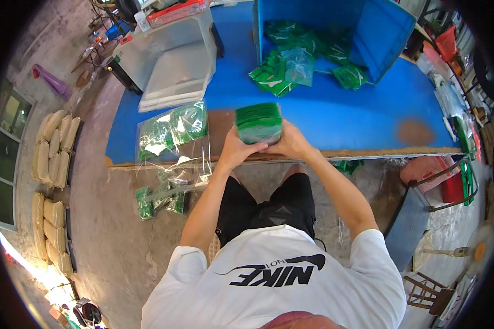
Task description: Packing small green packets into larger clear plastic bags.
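Clasping a green packet stack (258, 122) between left hand (237, 148) and right hand (288, 142), closed on its sides — above a worn blue tabletop (351, 120), with concrete floor (107, 219) and tan sacks (54, 148) leftward. Turned pale face toward the body, layered edges crosswise — long axis hard to tell.

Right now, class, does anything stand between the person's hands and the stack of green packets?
Nothing visible does: the left hand and right hand both grip the stack of green packets directly. The open blue box stands farther off, beyond the stack.
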`<move>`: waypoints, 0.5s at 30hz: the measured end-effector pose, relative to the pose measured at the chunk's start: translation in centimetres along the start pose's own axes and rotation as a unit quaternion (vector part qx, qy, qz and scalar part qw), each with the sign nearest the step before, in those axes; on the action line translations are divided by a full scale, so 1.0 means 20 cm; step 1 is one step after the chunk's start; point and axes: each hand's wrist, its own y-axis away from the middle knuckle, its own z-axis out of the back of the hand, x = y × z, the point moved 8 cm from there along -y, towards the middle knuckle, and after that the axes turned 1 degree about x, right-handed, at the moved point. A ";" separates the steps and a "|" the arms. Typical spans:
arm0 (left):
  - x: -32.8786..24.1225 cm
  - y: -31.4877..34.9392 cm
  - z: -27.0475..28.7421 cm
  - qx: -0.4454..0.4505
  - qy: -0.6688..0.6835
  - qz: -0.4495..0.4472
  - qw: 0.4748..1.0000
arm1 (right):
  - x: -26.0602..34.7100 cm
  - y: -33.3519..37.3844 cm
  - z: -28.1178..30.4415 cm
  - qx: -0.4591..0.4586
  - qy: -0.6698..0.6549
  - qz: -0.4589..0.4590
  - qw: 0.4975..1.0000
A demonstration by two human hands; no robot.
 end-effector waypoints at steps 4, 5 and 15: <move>0.08 0.17 0.04 0.072 0.223 0.113 0.966 | 0.16 0.16 0.03 0.059 -0.122 0.019 0.991; 0.07 0.20 0.03 0.074 0.221 0.115 0.966 | 0.15 0.17 0.02 0.058 -0.124 0.018 0.990; 0.08 0.35 -0.10 0.199 0.329 0.053 0.922 | 0.22 0.54 -0.60 0.177 -0.785 -0.278 0.524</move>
